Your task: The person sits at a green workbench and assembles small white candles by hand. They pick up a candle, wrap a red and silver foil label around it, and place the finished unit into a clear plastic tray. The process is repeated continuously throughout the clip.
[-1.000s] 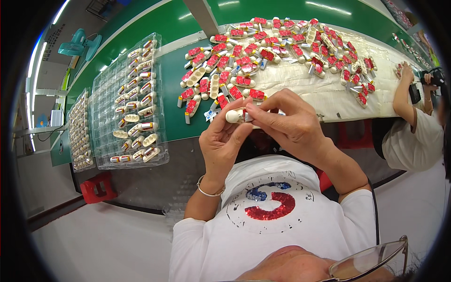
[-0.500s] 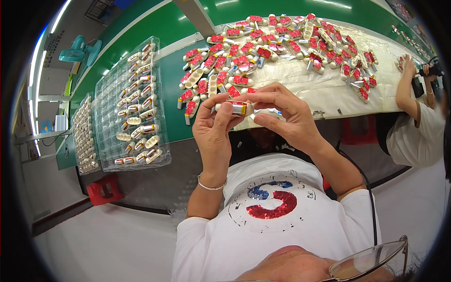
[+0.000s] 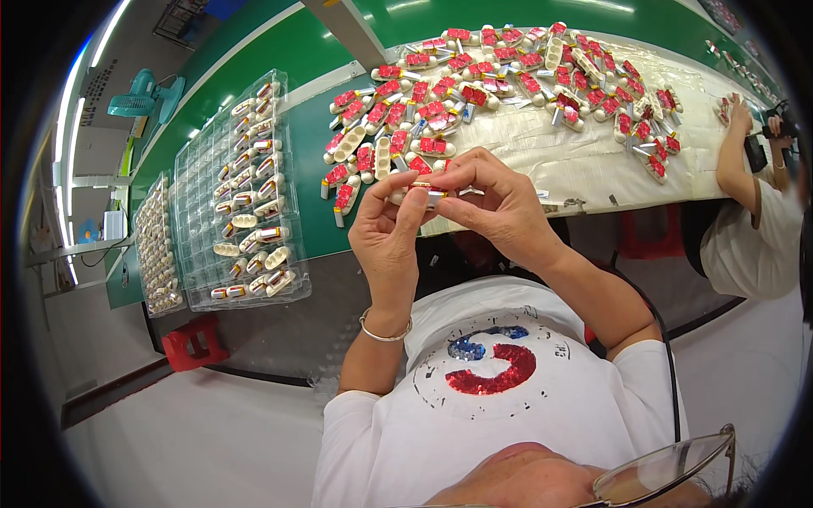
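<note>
Between my hands, just off the table's front edge, is a small oval white piece with a silver cylinder and a yellow-and-red band (image 3: 435,197). My left hand (image 3: 385,229) is closed on its left end, thumb in front and fingers behind. At its right end my right hand (image 3: 506,207) pinches with thumb and forefinger, the fingertips covering part of the piece. Behind my hands lies a spread of similar white oval pieces (image 3: 434,146), many with red labels and silver cylinders. A few show bare white hollows instead.
To the left stands a clear plastic tray (image 3: 193,203) with white pieces in its right-hand rows. A fuller tray (image 3: 158,245) lies beyond it. A teal fan (image 3: 144,95), a metal post (image 3: 354,34) and a red stool (image 3: 195,343) are around. Another person's arm (image 3: 735,157) reaches in at right.
My right thumb and forefinger have closed in on the right end of the piece, where a gap showed before. The piece has turned slightly and is more covered. My left hand stays nearly still.
</note>
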Motion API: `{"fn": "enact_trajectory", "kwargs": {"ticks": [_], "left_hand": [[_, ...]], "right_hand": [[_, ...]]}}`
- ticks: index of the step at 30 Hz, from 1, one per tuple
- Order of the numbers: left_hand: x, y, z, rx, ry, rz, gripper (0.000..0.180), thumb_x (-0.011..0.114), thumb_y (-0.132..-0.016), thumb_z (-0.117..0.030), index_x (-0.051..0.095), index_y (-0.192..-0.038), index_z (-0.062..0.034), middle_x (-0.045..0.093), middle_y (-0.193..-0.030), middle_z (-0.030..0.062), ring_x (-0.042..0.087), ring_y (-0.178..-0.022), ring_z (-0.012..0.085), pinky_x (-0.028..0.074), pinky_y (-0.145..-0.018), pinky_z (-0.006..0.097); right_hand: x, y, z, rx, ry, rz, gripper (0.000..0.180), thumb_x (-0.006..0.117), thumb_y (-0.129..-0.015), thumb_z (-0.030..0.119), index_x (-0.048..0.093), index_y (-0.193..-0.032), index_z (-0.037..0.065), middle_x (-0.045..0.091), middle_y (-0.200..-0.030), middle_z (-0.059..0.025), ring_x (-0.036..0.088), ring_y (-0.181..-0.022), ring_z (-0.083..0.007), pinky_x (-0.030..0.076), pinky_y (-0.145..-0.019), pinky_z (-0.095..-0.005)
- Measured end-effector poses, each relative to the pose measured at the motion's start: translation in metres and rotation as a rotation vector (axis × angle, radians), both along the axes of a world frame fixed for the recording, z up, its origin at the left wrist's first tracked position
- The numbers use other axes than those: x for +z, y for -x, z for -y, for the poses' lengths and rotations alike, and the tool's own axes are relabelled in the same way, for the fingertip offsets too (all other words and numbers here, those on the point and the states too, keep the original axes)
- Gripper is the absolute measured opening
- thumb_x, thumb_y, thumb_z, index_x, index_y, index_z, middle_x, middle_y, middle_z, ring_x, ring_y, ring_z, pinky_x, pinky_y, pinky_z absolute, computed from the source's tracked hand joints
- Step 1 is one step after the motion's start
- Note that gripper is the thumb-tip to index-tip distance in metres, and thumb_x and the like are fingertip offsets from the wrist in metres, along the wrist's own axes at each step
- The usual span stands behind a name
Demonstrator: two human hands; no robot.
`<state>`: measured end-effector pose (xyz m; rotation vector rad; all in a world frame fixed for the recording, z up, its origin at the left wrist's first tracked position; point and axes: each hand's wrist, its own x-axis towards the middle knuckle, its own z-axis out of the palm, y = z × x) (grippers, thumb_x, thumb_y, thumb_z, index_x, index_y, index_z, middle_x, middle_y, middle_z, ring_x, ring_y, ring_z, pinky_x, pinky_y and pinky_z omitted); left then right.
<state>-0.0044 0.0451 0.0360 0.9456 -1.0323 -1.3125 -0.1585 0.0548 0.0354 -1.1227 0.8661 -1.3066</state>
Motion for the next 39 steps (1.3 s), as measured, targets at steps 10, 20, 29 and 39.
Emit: {"fn": "enact_trajectory", "kwargs": {"ticks": [10, 20, 29, 39], "left_hand": [[-0.023, -0.021, 0.007, -0.147, 0.022, 0.024, 0.019, 0.065, -0.091, -0.006, 0.063, -0.11, -0.0018, 0.066, -0.11, 0.0092, 0.064, -0.092, 0.0106, 0.057, -0.083, 0.026], [-0.003, -0.148, 0.017, 0.024, 0.131, 0.292, 0.03, 0.067, -0.085, 0.004, 0.066, -0.114, -0.0025, 0.068, -0.106, 0.0053, 0.063, -0.095, 0.0096, 0.051, -0.085, 0.024], [-0.039, -0.415, 0.038, 0.89, -0.062, 1.045, 0.022, 0.07, -0.076, -0.008, 0.071, -0.097, -0.0035, 0.07, -0.09, 0.0082, 0.065, -0.074, 0.0163, 0.051, -0.068, 0.029], [-0.065, -0.452, 0.091, 0.468, 0.129, 1.758, 0.019, 0.076, -0.068, -0.013, 0.075, -0.087, -0.017, 0.07, -0.107, 0.004, 0.065, -0.106, 0.0222, 0.049, -0.093, 0.035]], "right_hand": [[-0.021, -0.003, 0.014, 0.055, -0.132, -0.009, 0.02, 0.07, -0.088, 0.011, 0.067, -0.105, 0.0, 0.059, -0.104, -0.005, 0.062, -0.096, -0.0119, 0.049, -0.083, -0.0262], [-0.015, -0.006, 0.038, 0.155, 0.086, -0.565, 0.026, 0.068, -0.085, 0.005, 0.067, -0.111, 0.002, 0.058, -0.113, -0.0087, 0.059, -0.105, -0.019, 0.046, -0.091, -0.0302], [-0.034, 0.007, 0.039, -0.007, 0.334, -1.104, 0.049, 0.069, -0.079, 0.002, 0.058, -0.127, 0.007, 0.056, -0.12, -0.0145, 0.054, -0.115, -0.0313, 0.043, -0.099, -0.0391], [-0.046, 0.034, 0.044, -0.033, 0.302, -1.249, 0.049, 0.075, -0.075, 0.011, 0.06, -0.122, 0.008, 0.059, -0.114, -0.0156, 0.055, -0.109, -0.0318, 0.044, -0.093, -0.0399]]}}
